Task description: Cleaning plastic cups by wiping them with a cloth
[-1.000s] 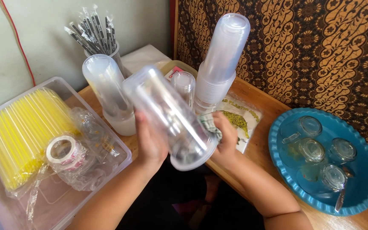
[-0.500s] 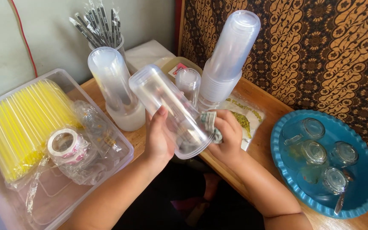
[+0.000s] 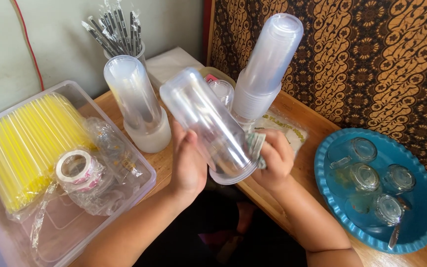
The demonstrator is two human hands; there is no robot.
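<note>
Biggest thing here is the wooden tabletop (image 3: 317,123), pushed up against a brown patterned cloth wall (image 3: 371,59). On its left side sits a clear rectangular plastic bin (image 3: 124,195) packed with a bundle of yellow plastic straws (image 3: 23,148), some crumpled clear wrap, and a roll of tape (image 3: 75,168). Over on the right there's a round blue plastic tray (image 3: 423,217) holding a few upside-down clear glass mugs (image 3: 364,175).

At the back stand two tall stacks of frosted plastic cups, the taller one (image 3: 268,64) leaning a bit, the shorter one (image 3: 137,101) just left of the middle, with a cup of black wrapped straws (image 3: 117,29) behind it.

Front and centre, tilted in the air above the tabletop's near edge, is a stack of clear plastic cups (image 3: 208,126), open mouth pointing down toward the person. The left hand (image 3: 189,165) is wrapped around its lower side, fingers closed on it. The right hand (image 3: 275,158) is closed around a small checked cloth (image 3: 254,146), pressed right against the rim of that stack.
</note>
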